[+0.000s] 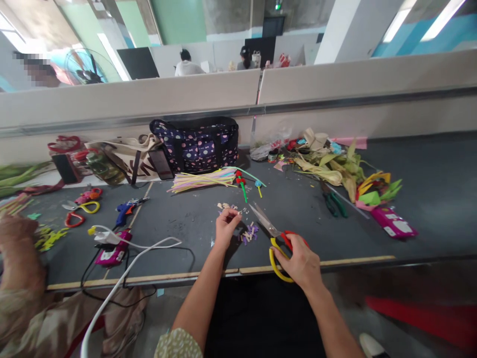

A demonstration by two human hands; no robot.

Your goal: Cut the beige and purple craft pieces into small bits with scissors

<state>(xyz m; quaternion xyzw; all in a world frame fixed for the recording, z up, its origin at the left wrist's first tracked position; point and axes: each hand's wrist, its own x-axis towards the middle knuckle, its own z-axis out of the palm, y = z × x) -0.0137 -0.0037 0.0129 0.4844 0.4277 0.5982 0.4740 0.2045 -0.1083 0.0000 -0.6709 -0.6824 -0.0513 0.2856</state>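
Note:
My right hand point(303, 261) grips a pair of scissors point(265, 220) with one red and one yellow handle. The blades point up and left, slightly apart at the tips. To their left, my left hand point(225, 228) is closed in a pinch just over the table; what it holds is too small to make out. Small pale cut pieces point(224, 206) lie just beyond its fingers. A pile of purple and cream cut pieces point(249, 233) sits between the hand and the scissors. Farther back are a red flower on a green stem point(241, 184) and a small blue flower point(258, 185).
A bundle of pastel strips point(204, 180) lies before a dark dotted bag point(201, 144). At left are a blue glue gun point(124, 213), a white cable point(137, 258) and a co-worker's arm point(18, 248). Green-handled pliers point(333, 201), dried husks point(335, 166) and a magenta pack point(393, 222) lie right.

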